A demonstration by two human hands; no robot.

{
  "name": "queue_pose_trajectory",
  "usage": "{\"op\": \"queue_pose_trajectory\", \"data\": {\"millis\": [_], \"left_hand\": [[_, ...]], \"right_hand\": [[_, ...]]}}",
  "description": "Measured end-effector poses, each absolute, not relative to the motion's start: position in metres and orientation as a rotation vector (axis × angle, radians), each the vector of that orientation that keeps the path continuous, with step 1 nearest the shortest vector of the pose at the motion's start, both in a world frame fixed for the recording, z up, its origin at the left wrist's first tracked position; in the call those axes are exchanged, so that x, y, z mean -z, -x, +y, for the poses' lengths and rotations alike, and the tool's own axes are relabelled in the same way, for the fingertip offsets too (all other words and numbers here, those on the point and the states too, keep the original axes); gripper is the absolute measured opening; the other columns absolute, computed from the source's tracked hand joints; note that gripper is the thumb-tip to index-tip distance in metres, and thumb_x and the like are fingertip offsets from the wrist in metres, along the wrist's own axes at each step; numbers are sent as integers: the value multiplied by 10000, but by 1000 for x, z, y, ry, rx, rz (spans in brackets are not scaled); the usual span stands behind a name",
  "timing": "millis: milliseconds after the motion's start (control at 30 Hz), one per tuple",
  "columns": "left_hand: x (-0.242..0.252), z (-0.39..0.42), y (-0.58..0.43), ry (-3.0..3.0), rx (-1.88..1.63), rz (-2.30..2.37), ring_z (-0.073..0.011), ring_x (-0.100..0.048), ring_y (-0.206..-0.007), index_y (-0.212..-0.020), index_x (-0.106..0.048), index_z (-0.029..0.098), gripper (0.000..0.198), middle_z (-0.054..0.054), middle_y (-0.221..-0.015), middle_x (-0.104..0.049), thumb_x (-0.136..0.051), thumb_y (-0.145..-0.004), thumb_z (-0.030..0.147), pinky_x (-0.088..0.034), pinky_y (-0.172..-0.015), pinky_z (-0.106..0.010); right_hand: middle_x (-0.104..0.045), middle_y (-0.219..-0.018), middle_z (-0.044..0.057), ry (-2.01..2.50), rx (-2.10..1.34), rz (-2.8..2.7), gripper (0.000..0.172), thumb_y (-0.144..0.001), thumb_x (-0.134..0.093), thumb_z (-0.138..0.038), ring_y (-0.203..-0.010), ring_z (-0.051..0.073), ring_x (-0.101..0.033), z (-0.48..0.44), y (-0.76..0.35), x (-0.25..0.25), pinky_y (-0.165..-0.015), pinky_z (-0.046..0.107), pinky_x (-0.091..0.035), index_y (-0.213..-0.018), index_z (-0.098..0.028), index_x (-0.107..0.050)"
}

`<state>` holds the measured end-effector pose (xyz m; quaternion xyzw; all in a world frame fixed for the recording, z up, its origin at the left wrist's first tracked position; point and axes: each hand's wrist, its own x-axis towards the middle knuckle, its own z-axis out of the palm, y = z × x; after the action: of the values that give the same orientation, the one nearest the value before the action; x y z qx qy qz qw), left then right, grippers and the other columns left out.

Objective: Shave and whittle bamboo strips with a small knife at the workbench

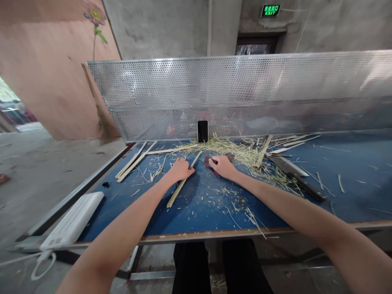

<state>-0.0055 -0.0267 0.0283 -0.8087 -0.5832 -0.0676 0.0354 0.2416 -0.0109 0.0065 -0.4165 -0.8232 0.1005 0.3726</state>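
A pale bamboo strip (177, 194) lies at a slant on the blue tabletop, and my left hand (180, 168) is closed around its middle, thumb along the near side. To the right, my right hand (223, 166) is closed on a slim dark tool (212, 168) with a thin edge; its exact kind is not clear. A reddish-brown piece (229, 157) shows just behind that hand, partly covered by it. Fine shavings (226, 190) are scattered around both hands. The right hand is apart from the strip.
A cleaver (289, 168) with a dark handle lies at right, near a heap of shavings (235, 148). More strips (134, 163) rest at left, beside a white power strip (73, 218). A phone (202, 131) stands against the perforated metal screen (171, 98).
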Motion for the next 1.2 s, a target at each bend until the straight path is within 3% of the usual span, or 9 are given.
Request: {"op": "queue_pose_trajectory", "data": {"millis": [167,367,500,600,733,867,1000,1100,1200], "left_hand": [[-34,-24,7,2495,204,-1807,-282,-674,-964,-711,-680,158,309,-146,-834,-680,-499,-956,213,-497,-927,-370],[-36,-23,4,2804,921,-2251,-160,-621,-603,-892,-581,194,246,-34,-697,-611,-412,-1042,291,-470,-570,-265],[-39,-34,-4,2922,1278,-2458,-109,-467,-433,-945,-546,218,237,26,-618,-471,-410,-1067,369,-349,-430,-245],[-46,-42,-9,3038,1288,-2483,-99,-444,-448,-946,-575,217,201,18,-653,-475,-471,-1042,359,-338,-422,-248],[-51,-47,-14,3188,1293,-2430,-92,-427,-465,-1017,-585,227,118,32,-674,-493,-598,-969,335,-302,-410,-231],[-51,-46,-15,3247,1355,-2236,-86,-427,-449,-1028,-595,212,119,51,-638,-507,-640,-936,272,-326,-413,-224],[-48,-43,-14,3207,1242,-2138,-85,-465,-441,-1007,-601,194,87,36,-646,-568,-635,-930,218,-392,-443,-232],[-44,-39,-11,3263,1141,-2134,-104,-566,-494,-1018,-567,192,150,-42,-863,-717,-625,-887,147,-474,-493,-262],[-42,-36,-5,3167,1004,-2155,-134,-638,-573,-1129,-550,199,265,-98,-1077,-762,-576,-878,118,-514,-552,-289]], "right_hand": [[-465,-587,-10,1068,-232,-2088,403,-1007,-460,-371,-581,146,-412,-12,-241,-8,-611,321,-260,-655,-226,-328],[-489,-632,5,1073,-193,-1993,391,-1035,-428,-402,-615,165,-418,-15,-241,-12,-630,323,-291,-690,-236,-352],[-573,-718,49,1043,-80,-1899,391,-1071,-398,-398,-678,195,-482,-17,-243,-16,-690,334,-350,-761,-209,-543],[-651,-832,97,1027,9,-1922,415,-1100,-363,-384,-776,234,-554,-18,-245,-21,-767,349,-402,-1054,-169,-715],[-709,-963,143,1052,188,-2040,500,-1121,-336,-366,-940,283,-612,-18,-247,-24,-926,401,-437,-1413,-127,-665],[-723,-1094,170,992,276,-2197,509,-1119,-363,-364,-1095,312,-613,-18,-245,-22,-1065,449,-417,-1473,-123,-638],[-724,-1116,172,890,216,-2362,479,-1101,-437,-363,-1111,307,-620,-17,-241,-17,-1046,440,-458,-1466,-134,-647],[-735,-1119,165,830,164,-2414,458,-1098,-437,-342,-1075,299,-632,-16,-241,-16,-1004,445,-485,-1450,-156,-663],[-734,-1113,160,874,162,-2341,469,-1100,-402,-331,-1071,302,-628,-14,-243,-18,-1000,457,-485,-1461,-173,-656]]}}
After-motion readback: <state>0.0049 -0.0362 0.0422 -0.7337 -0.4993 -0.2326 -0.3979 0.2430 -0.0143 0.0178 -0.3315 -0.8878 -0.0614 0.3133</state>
